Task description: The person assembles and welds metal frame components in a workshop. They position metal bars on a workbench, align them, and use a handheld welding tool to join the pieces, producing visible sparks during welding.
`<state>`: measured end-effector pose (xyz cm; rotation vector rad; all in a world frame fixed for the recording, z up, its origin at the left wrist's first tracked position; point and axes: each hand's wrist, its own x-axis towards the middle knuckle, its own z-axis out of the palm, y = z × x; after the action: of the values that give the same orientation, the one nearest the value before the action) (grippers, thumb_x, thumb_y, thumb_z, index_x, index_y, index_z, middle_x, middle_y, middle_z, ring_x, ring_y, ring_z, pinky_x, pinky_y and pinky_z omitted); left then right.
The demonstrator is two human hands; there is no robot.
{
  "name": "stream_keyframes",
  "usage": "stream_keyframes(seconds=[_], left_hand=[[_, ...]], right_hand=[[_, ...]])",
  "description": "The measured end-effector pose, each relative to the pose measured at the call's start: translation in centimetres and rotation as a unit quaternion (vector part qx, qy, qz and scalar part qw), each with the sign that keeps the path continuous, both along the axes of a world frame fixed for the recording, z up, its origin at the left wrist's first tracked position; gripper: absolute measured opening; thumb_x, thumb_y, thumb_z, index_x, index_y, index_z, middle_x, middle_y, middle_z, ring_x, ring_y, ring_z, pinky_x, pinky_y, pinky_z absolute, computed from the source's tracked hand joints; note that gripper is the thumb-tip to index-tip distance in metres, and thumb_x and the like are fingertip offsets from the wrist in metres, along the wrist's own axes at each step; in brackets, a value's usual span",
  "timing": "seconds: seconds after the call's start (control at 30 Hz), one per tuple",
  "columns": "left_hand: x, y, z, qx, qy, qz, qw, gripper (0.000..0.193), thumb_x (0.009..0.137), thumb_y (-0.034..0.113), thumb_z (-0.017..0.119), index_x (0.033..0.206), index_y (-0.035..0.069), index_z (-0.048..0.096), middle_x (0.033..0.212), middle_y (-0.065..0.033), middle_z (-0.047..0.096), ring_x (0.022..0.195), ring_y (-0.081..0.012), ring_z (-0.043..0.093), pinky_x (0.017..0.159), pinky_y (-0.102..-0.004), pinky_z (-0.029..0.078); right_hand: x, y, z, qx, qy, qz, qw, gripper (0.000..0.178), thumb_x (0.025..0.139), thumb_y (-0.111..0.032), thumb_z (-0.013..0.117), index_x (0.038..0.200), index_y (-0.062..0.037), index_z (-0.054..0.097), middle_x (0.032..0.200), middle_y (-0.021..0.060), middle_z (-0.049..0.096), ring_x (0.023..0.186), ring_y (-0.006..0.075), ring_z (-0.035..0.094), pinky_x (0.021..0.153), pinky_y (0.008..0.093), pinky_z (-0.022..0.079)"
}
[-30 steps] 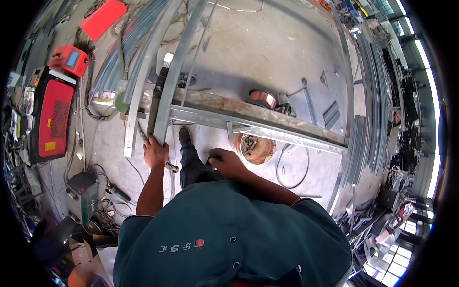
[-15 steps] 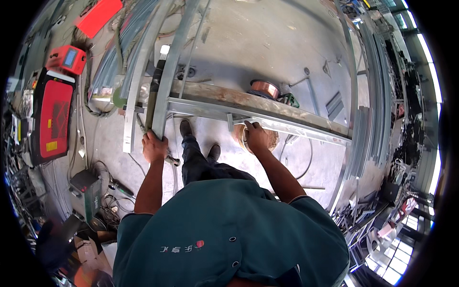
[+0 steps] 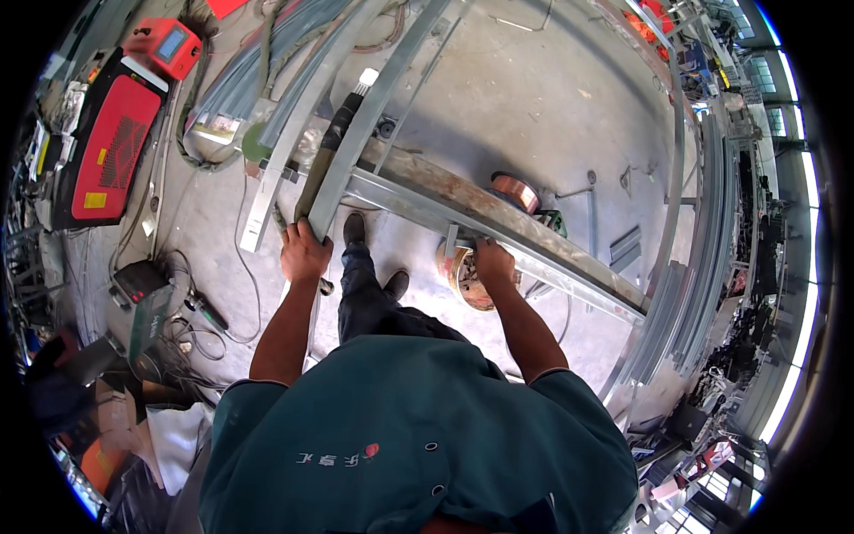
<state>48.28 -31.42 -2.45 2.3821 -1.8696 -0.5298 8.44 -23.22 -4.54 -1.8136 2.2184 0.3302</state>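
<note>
A galvanized steel frame lies in front of me, with a long rail [image 3: 382,84] running away on the left and a crossbar [image 3: 543,264] slanting off to the right. My left hand [image 3: 305,254] is closed round the near end of the rail. Beside that rail lies a dark, sleeved rod [image 3: 331,138] with a white tip, its lower end reaching my left fingers. My right hand [image 3: 495,264] grips the crossbar, its fingertips curled over the far edge. Just left of it a short metal piece [image 3: 451,238] sticks out from the bar.
A rusty beam [image 3: 445,178] passes under the frame. Copper wire spools [image 3: 516,192] sit beyond and beneath the bar. Red machines [image 3: 111,147] and loose cables [image 3: 191,311] occupy the left. Stacked steel profiles [image 3: 698,240] stand at right; another rail [image 3: 289,160] lies left.
The whole view has shifted and turned slightly, so the frame appears more slanted. Both hands keep their hold at about the same places on the frame.
</note>
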Motion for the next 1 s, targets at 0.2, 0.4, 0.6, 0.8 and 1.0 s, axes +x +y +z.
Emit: stream_keyframes(seconds=[0.2, 0.4, 0.6, 0.8, 1.0], left_hand=[[0.3, 0.0, -0.8, 0.0, -0.001, 0.0, 1.0, 0.056, 0.075, 0.032, 0.075, 0.119, 0.008, 0.051, 0.114, -0.0135, 0.056, 0.113, -0.0362, 0.056, 0.088, -0.0496, 0.054], [0.4, 0.2, -0.1, 0.024, 0.006, 0.005, 1.0, 0.055, 0.074, 0.03, 0.075, 0.117, 0.007, 0.05, 0.115, -0.0147, 0.056, 0.114, -0.0366, 0.055, 0.092, -0.0483, 0.053], [0.2, 0.1, 0.4, 0.021, 0.021, -0.003, 1.0, 0.056, 0.074, 0.03, 0.075, 0.118, 0.007, 0.05, 0.117, -0.0152, 0.056, 0.116, -0.0367, 0.054, 0.093, -0.0477, 0.052], [0.4, 0.3, 0.5, 0.01, 0.017, 0.002, 1.0, 0.057, 0.074, 0.03, 0.075, 0.119, 0.007, 0.05, 0.117, -0.015, 0.056, 0.116, -0.0365, 0.054, 0.094, -0.0474, 0.052], [0.4, 0.6, 0.2, 0.007, 0.031, 0.0, 0.999, 0.055, 0.073, 0.03, 0.076, 0.117, 0.007, 0.05, 0.117, -0.0147, 0.056, 0.117, -0.0367, 0.054, 0.094, -0.0476, 0.052]], right_hand=[[2.8, 0.2, 5.5, -0.051, -0.101, 0.016, 0.993, 0.025, 0.086, -0.028, 0.068, 0.106, -0.0137, 0.067, 0.102, 0.0115, 0.067, 0.092, 0.0344, 0.068, 0.075, 0.0478, 0.055], [5.5, 1.0, 10.2, -0.165, -0.212, -0.035, 0.963, 0.029, 0.081, -0.034, 0.074, 0.105, -0.0161, 0.072, 0.111, 0.0076, 0.067, 0.099, 0.031, 0.067, 0.079, 0.0435, 0.055], [5.9, 2.1, 11.4, -0.094, -0.359, -0.14, 0.918, 0.033, 0.085, -0.034, 0.073, 0.096, -0.0023, 0.075, 0.09, 0.0165, 0.074, 0.084, 0.0306, 0.071, 0.079, 0.0407, 0.053], [6.1, 3.3, 13.7, 0.019, -0.436, -0.252, 0.864, 0.043, 0.09, -0.037, 0.07, 0.1, 0.0054, 0.073, 0.082, 0.0141, 0.071, 0.077, 0.0186, 0.064, 0.075, 0.0363, 0.049], [4.8, 5.0, 11.7, -0.08, -0.375, -0.2, 0.902, 0.039, 0.088, -0.034, 0.071, 0.104, 0.0002, 0.074, 0.088, 0.0183, 0.074, 0.084, 0.0273, 0.071, 0.081, 0.0384, 0.053]])
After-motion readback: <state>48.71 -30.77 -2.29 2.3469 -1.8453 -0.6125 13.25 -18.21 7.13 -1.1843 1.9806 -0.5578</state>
